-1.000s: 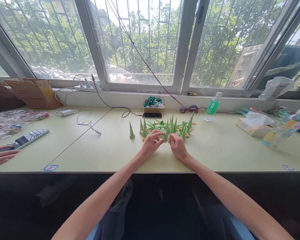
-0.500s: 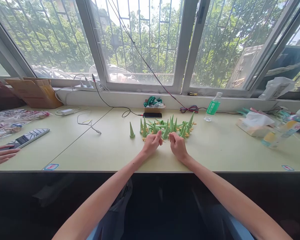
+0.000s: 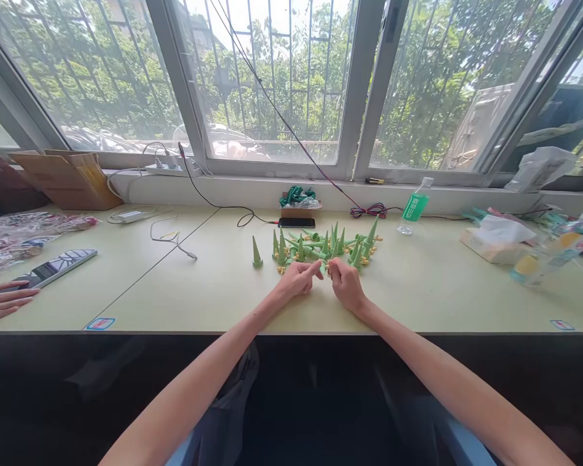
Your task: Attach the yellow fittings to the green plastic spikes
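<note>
Both my hands are together at the near side of a pile of green cone-shaped pieces [image 3: 335,238] with small yellow parts. My left hand [image 3: 298,279] has its index finger stretched toward my right hand, the other fingers curled; a bit of green shows by its fingertip. With fingers closed, my right hand [image 3: 347,284] pinches something small that I cannot make out. One green cone [image 3: 256,252] stands upright alone, left of the pile.
Behind the pile lie a black phone [image 3: 296,222] and a small box of green material [image 3: 298,199]. A bottle [image 3: 414,207] and tissue box [image 3: 496,239] stand right. At far left another person's hand [image 3: 4,301] touches a patterned phone [image 3: 53,268].
My left hand has moved slightly right, and its index finger now reaches toward my right hand. My right hand has barely moved.
</note>
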Motion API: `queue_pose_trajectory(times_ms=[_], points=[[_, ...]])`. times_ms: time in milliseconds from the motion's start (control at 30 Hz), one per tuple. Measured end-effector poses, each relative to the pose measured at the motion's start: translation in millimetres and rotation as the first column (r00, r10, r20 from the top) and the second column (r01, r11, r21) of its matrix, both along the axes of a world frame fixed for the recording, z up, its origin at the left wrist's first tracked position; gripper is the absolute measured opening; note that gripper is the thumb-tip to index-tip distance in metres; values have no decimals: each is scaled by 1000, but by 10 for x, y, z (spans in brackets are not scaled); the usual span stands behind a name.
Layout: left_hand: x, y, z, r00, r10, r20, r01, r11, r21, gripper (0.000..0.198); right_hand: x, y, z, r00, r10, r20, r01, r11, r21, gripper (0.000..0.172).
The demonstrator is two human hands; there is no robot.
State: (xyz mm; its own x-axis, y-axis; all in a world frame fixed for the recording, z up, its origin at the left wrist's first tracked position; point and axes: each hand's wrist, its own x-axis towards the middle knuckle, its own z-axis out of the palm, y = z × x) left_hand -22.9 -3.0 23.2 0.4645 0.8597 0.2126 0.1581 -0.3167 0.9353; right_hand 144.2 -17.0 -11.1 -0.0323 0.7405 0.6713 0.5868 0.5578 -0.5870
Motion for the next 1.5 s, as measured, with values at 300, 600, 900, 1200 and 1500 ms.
queue_pose_trajectory(times_ms=[300,600,900,1200,1500], points=[[-8,37,-67,999,-26,26,23,996,89,40,-7,-13,33,1000,-8,-23,7,999,-44,39],[29,69,-138,999,18,49,-31,959,282,32,-11,-19,49,995,40,-91,-47,996,-75,41],[54,54,-91,988,-31,152,20,997,74,46,-42,-22,64,989,67,-132,-83,989,-122,40],[53,66,-98,987,-31,156,24,999,48,62,-35,-43,98,991,103,-88,-115,983,-141,33],[19,108,-138,990,-34,134,33,999,7,68,-24,-29,69,996,83,-14,-84,991,-108,33]])
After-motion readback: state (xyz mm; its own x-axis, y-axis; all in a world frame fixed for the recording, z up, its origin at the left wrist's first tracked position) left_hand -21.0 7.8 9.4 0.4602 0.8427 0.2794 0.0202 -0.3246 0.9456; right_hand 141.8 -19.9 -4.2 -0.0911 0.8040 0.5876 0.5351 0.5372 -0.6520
